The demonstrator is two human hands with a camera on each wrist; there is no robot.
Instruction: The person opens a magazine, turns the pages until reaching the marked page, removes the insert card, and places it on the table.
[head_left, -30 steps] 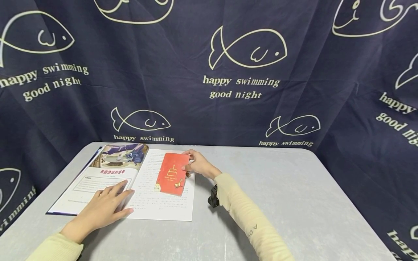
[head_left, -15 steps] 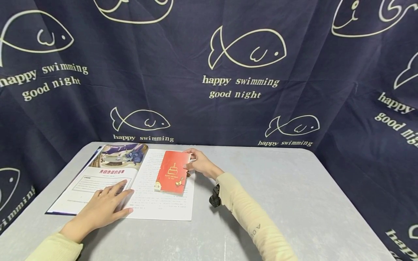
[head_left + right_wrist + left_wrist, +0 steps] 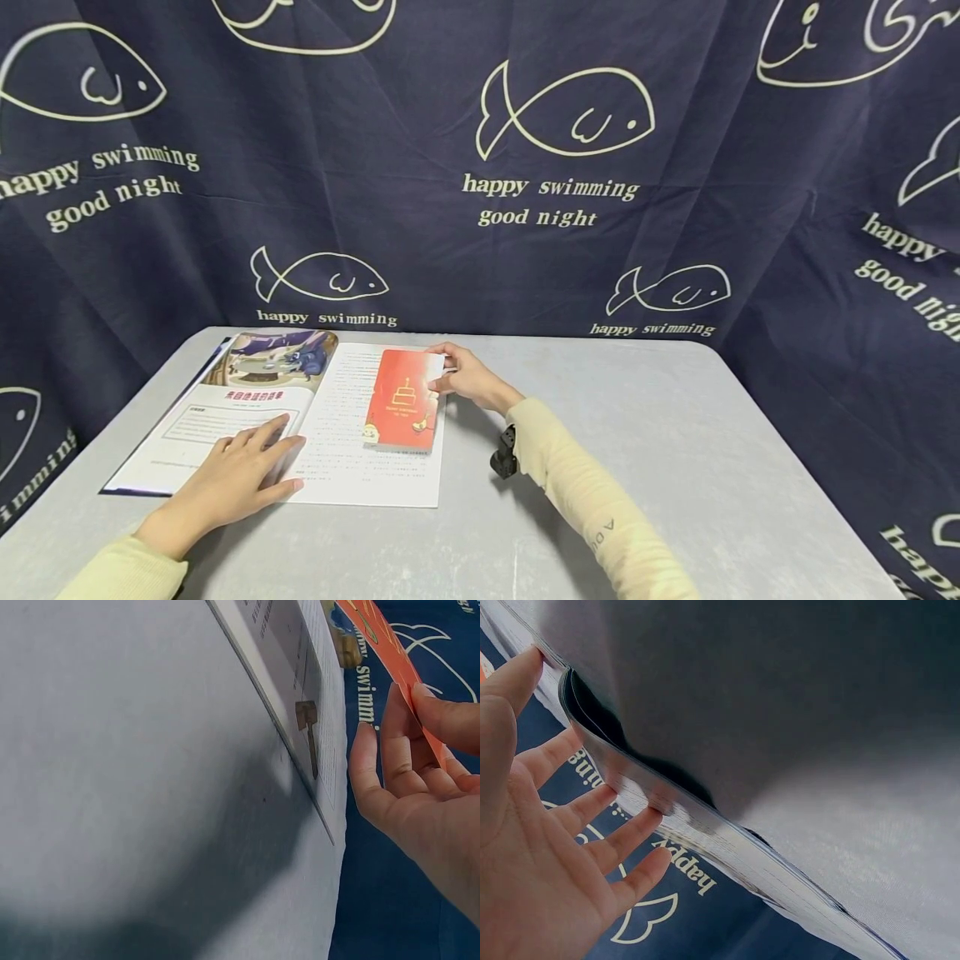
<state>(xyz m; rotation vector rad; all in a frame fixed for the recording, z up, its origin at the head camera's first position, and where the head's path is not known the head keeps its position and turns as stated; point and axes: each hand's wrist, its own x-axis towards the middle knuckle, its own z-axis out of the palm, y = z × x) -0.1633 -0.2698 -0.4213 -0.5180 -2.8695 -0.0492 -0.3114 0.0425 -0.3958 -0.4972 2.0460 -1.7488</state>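
An open book [image 3: 337,467] lies on the table, its left page carrying a picture and a pink title. My left hand [image 3: 236,475] rests on it with fingers spread, near the fold; in the left wrist view the fingertips [image 3: 652,817] lie along the pages. My right hand [image 3: 476,382] pinches a red birthday card [image 3: 401,408] by its right edge, thumb in front and fingers behind. The card shows a cake outline and hangs over the right page. In the right wrist view, the card [image 3: 394,652] stands apart from the page, between thumb and fingers.
The grey table [image 3: 615,467] stretches to the right of the book. A dark blue curtain [image 3: 450,275] with fish drawings hangs behind and at both sides. A black device [image 3: 505,454] sits at the right wrist.
My right hand has moved slightly right with the red card, which has turned straighter and catches more glare near its right edge. My left hand stays on the book.
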